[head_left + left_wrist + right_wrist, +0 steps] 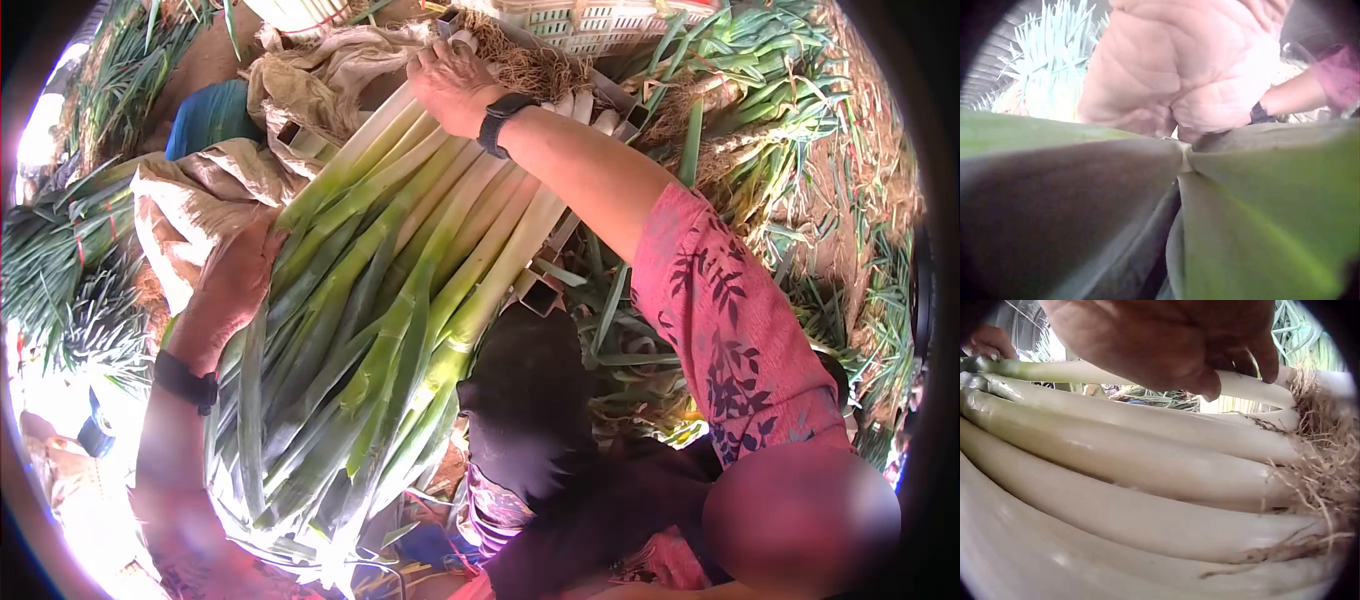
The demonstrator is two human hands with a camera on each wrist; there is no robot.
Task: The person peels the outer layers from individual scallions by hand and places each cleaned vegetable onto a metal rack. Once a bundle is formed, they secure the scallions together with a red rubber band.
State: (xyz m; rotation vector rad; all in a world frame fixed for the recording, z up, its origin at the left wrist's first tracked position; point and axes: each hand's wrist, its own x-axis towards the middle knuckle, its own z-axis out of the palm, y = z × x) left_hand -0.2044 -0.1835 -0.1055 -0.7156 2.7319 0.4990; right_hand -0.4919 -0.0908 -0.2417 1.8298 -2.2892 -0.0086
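A wide layer of leeks (440, 230) lies slantwise in front of me, white shanks and roots at the far end, green leaves toward me. My right hand (452, 85) grips the white shank of the leftmost leek (1244, 387) near its roots, thumb and fingertips around it. Along the left edge, my left hand (235, 275) holds the same leek where its leaves begin to fan out; its fingertips are mostly hidden. In the left wrist view broad leaves (1266, 212) spread below the palm. Stringy roots (1322, 469) hang off the shank ends.
A metal frame (540, 293) shows under the leeks. Beige sacking (195, 190) and a blue rounded object (207, 120) lie to the left. Plastic crates (580, 28) stand at the back. More leeks (770, 70) are heaped at the right; a dark-clothed knee (530, 390) is close by.
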